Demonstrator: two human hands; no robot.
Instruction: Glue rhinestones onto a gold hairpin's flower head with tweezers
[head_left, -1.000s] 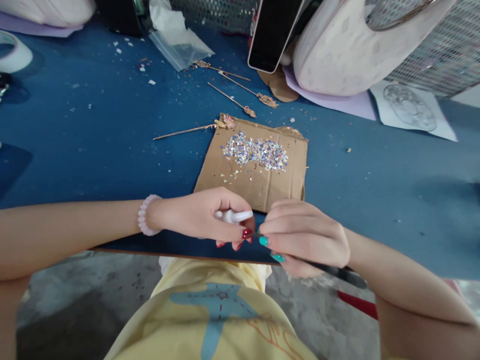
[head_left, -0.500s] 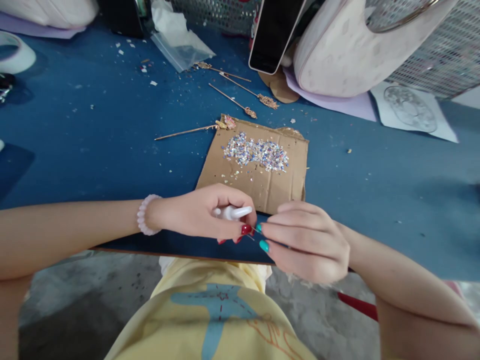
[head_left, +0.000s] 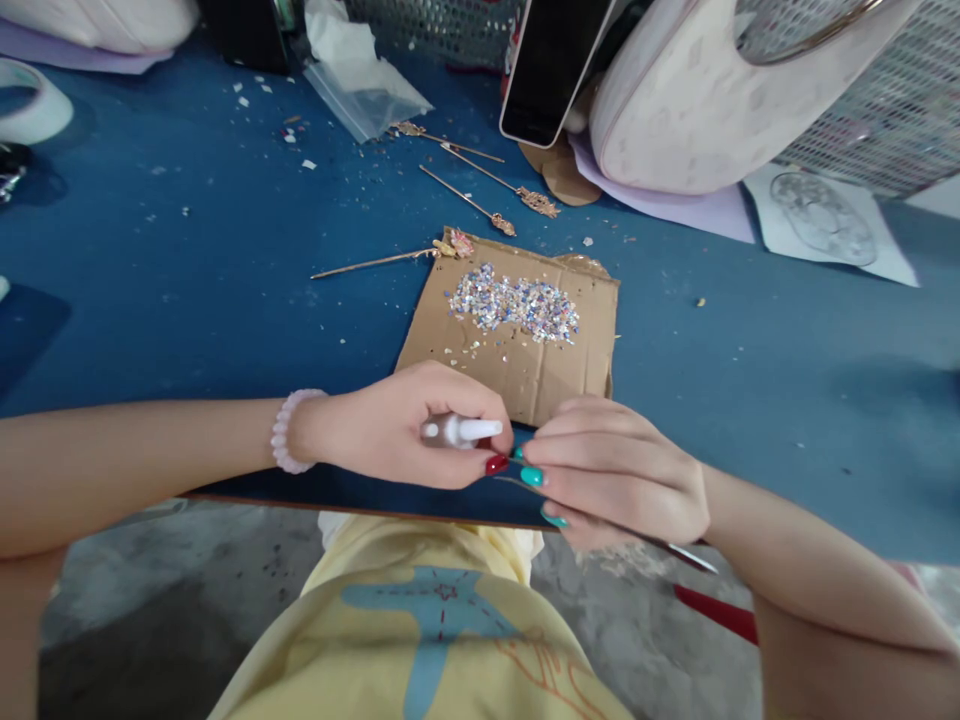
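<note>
My left hand (head_left: 397,430) is closed around a small bottle (head_left: 452,430) with a white nozzle pointing right, probably glue. Its thumb and fingertips meet the tips of slim metal tweezers (head_left: 694,558). My right hand (head_left: 630,475) is closed on those tweezers, whose rear end sticks out below the palm. Whether a tiny piece sits between the tips I cannot make out. Just beyond both hands lies a cardboard sheet (head_left: 570,385) bearing a pile of glittering blue, white and pinkish chips (head_left: 517,303). A hairpin with a pink flower (head_left: 375,263) rests its head on the cardboard's far left corner.
Several gold hairpins (head_left: 536,201) lie behind the cardboard, near a clear plastic bag (head_left: 367,100). A phone (head_left: 546,75) and a pale handbag (head_left: 675,120) stand at the back. A roll of tape (head_left: 45,110) sits far left, a printed drawing (head_left: 825,218) far right.
The bottle has turned slightly in my left hand, showing more of its body. My right fingers have shifted along the tweezers, and their rear end now shows.
</note>
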